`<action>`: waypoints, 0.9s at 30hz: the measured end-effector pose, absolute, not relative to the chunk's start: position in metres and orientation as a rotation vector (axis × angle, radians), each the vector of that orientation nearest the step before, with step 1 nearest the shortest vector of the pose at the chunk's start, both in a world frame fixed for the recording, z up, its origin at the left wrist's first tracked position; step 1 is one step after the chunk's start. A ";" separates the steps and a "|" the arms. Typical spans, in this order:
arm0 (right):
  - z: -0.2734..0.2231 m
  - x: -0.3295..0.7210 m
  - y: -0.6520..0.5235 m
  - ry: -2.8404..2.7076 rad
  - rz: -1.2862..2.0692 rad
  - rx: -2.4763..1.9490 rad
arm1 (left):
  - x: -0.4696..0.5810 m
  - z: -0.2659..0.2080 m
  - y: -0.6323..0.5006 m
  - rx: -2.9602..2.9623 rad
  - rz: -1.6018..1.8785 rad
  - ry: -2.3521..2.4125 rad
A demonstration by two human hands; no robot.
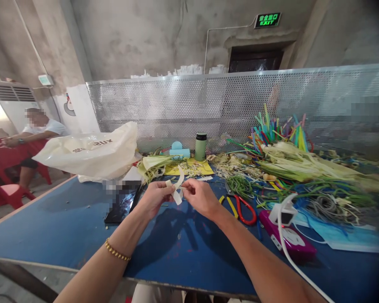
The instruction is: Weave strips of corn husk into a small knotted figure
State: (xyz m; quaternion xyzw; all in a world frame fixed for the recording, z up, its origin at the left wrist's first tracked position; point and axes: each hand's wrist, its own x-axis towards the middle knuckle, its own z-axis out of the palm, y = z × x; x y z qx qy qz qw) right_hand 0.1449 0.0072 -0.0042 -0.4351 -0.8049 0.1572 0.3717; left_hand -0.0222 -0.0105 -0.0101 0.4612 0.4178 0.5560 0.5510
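Observation:
Above the blue table [78, 235], both hands meet around a pale, curled corn husk strip [179, 180]. My left hand [157, 197] pinches it between thumb and fingers, with one end hanging below and another curving upward. My right hand [199, 195] is closed at the strip's right side; whether its fingertips grip the husk or something thin is too small to tell. Just right of my right hand lie red-handled scissors [246, 210] and yellow-handled pliers [230, 206]. A dark tablet or phone [122, 206] rests beside my left forearm.
A white plastic bag [91, 151] stands at the back left. Behind are a green bottle [201, 147], husk scraps [236, 164] and corn husks [297, 162]. A purple power strip [290, 240] with a white cable sits at right. A seated person [46, 124] is far left.

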 end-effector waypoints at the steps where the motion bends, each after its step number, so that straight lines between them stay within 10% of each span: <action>1: -0.005 0.145 0.007 -2.078 0.333 -1.121 | -0.022 -0.010 -0.011 1.104 1.310 0.988; 27: 0.015 0.161 0.007 -2.152 0.650 -1.050 | -0.021 -0.004 -0.017 1.175 1.292 0.921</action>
